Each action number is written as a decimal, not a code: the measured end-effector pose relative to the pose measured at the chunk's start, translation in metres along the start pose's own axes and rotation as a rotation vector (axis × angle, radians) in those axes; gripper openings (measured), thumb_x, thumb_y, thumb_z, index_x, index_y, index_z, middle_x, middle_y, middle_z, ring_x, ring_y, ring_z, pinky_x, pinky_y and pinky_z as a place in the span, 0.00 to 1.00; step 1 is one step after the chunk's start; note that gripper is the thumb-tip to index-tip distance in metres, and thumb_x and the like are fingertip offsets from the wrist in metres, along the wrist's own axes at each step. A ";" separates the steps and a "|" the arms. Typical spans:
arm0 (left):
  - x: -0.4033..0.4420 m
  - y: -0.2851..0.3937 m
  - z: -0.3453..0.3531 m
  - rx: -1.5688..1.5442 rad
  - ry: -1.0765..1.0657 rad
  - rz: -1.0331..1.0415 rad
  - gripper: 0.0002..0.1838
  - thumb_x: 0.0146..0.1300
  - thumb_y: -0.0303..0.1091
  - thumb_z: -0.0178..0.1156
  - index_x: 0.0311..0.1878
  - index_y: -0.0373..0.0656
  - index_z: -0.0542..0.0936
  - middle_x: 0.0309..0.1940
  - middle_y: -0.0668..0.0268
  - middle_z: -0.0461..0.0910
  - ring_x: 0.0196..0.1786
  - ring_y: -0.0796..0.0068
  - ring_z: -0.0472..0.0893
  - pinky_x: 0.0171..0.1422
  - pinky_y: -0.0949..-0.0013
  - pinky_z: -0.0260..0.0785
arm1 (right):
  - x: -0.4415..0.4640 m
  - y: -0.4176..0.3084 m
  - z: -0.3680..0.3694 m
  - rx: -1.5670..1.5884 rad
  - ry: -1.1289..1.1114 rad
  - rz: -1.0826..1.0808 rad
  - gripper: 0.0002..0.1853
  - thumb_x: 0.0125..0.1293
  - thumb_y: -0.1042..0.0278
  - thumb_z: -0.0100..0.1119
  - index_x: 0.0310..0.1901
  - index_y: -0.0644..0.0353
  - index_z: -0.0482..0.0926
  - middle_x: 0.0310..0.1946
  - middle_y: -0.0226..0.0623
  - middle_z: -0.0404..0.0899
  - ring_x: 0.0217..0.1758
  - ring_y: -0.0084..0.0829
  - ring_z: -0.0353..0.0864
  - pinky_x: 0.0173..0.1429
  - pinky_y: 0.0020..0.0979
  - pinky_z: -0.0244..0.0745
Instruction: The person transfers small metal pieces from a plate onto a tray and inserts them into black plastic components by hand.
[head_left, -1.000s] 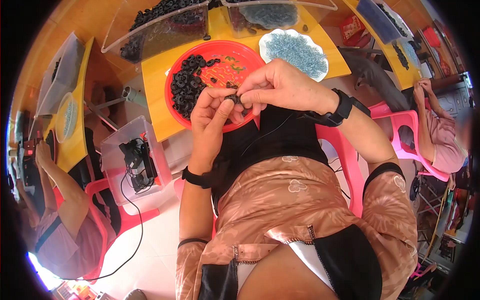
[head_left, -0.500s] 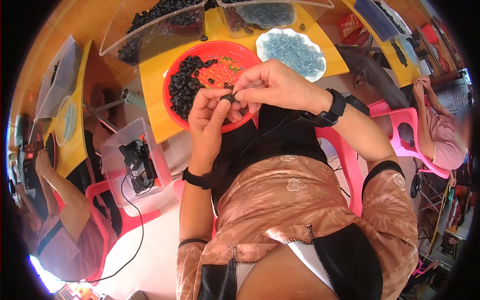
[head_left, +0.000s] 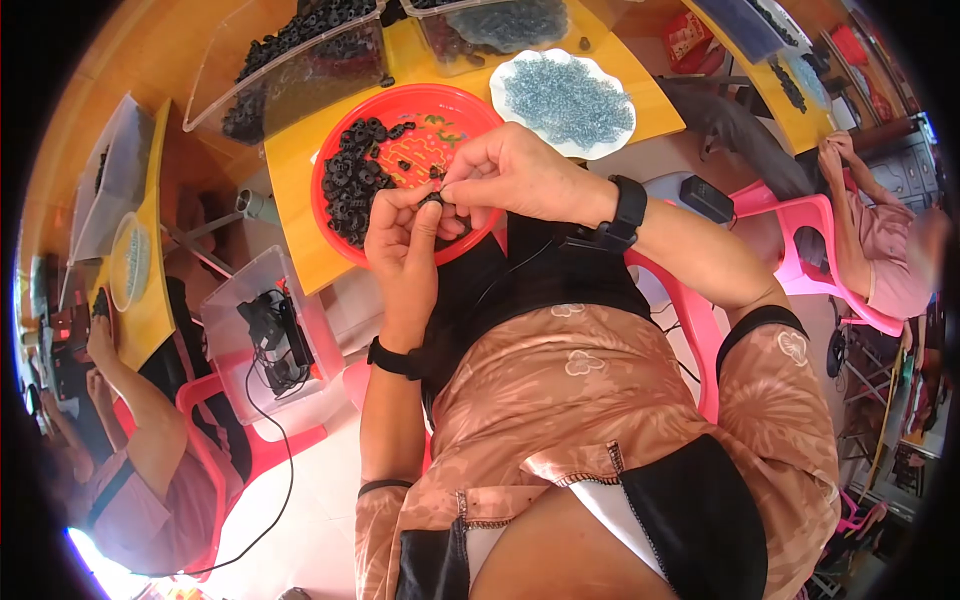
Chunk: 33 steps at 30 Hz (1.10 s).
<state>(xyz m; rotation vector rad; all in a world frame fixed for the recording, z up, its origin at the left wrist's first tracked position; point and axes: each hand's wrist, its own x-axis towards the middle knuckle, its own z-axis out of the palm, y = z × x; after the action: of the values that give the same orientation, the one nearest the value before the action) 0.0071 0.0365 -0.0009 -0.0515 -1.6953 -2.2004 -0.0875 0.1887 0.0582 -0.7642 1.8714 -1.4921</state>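
Note:
My left hand (head_left: 405, 240) pinches a small black ring-shaped part (head_left: 431, 200) between thumb and fingers, above the near side of a red round tray (head_left: 322, 205). My right hand (head_left: 525, 178) meets it from the right, its thumb and index finger pressed together at the part's edge. Whatever those right fingertips grip is too small to make out. Many similar black parts (head_left: 350, 185) are heaped on the tray's left side, with a few loose ones near its middle. A white scalloped plate (head_left: 497, 88) behind my right hand holds a pile of small clear bluish pieces (head_left: 568, 100).
Clear bins (head_left: 320, 85) of black parts line the back of the yellow table (head_left: 292, 240). A plastic box (head_left: 225, 335) with black adapters and a cable stands at left. Co-workers sit at both sides, one on a pink chair (head_left: 800, 215) at right.
The whole view has shifted a little, so the tray and plate appear farther left. Both hands stay together at the black part, with only slight finger movement.

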 end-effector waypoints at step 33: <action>0.000 0.001 0.004 -0.040 -0.096 -0.019 0.07 0.70 0.27 0.53 0.48 0.38 0.72 0.32 0.65 0.80 0.31 0.81 0.77 0.38 0.77 0.71 | -0.006 0.003 -0.013 0.201 -0.117 0.104 0.09 0.63 0.68 0.64 0.39 0.66 0.81 0.28 0.29 0.81 0.26 0.15 0.76 0.31 0.17 0.72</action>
<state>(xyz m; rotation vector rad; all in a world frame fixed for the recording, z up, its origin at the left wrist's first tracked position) 0.0068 0.0402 0.0011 -0.1534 -1.7088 -2.2794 -0.0938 0.2013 0.0581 -0.6361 1.6215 -1.5083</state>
